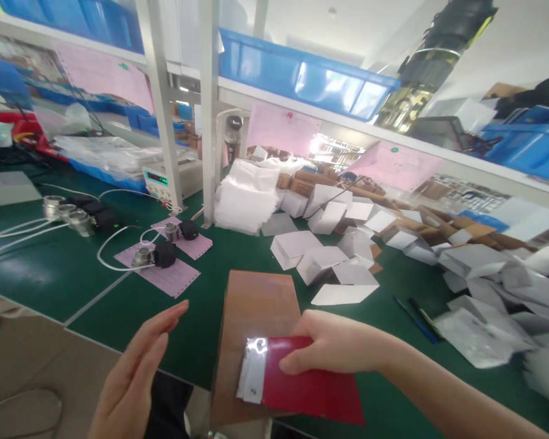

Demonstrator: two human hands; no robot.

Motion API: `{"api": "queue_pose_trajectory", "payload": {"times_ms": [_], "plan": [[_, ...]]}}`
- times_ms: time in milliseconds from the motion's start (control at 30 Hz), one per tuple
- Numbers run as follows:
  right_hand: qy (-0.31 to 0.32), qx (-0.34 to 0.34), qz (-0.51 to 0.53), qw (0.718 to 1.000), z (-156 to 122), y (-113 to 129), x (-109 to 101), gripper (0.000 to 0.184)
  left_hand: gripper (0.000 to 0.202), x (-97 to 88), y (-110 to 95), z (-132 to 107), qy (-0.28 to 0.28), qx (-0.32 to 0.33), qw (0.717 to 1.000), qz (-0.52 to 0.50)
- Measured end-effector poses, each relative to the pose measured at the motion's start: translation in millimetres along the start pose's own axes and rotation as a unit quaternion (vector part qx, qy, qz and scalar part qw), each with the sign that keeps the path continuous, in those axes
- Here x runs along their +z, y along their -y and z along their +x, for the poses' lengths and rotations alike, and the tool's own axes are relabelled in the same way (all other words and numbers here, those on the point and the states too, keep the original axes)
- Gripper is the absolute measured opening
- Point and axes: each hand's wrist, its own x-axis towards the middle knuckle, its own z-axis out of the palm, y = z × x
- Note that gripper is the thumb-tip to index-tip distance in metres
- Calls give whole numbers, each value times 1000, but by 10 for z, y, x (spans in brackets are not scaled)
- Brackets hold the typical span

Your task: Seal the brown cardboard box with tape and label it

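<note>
far left, middle: metal fittings (pixel 67 214) on white cables lie on the green bench (pixel 36 262).
left of centre: 2 pink slips (pixel 165 268), each with a small metal part and a black part on it.
lower left: left hand (pixel 135 372) is spread flat, fingers straight and together, palm facing right; it holds nothing and hangs over the bench edge, just left of the brown board.
bottom centre: brown cardboard board (pixel 251 317) lies flat, running from mid-frame to the bottom edge.
bottom centre, right of that: red pouch (pixel 311 381) with a silvery end lies across the board's lower part.
lower right: right hand (pixel 333 347) grips the red pouch, thumb on top, fingers curled over its upper edge.
centre: stack of white bags (pixel 244 198) by the shelf post.
right half: a heap of white folded boxes (pixel 348 244).
right, lower: 2 pens (pixel 416 317) on the bench.
</note>
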Motion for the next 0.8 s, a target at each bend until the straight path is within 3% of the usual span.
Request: {"api": "queue_pose_trajectory", "payload": {"times_ms": [67,133,233,300,333,433,567,800], "plan": [[0,5,-107,994,73,198,35,34,44,64,-197,0,100,33,994,29],[9,21,-157,987,112,364,56,34,49,193,-283,6,210,97,970,71],[14,60,-198,978,94,455,44,38,87,368,-262,52,307,201,919,144],[11,60,-210,976,54,415,15,37,115,417,-230,89,324,236,896,188],[12,49,-202,978,32,379,-2,34,120,420,-222,104,325,245,890,206],[17,28,-167,985,-32,259,-60,29,111,376,-223,137,335,261,871,246],[27,62,-139,988,-168,34,-205,36,101,307,-181,170,335,286,853,279],[11,82,-24,996,-524,-833,-625,30,102,284,-35,182,323,304,858,259]]}}
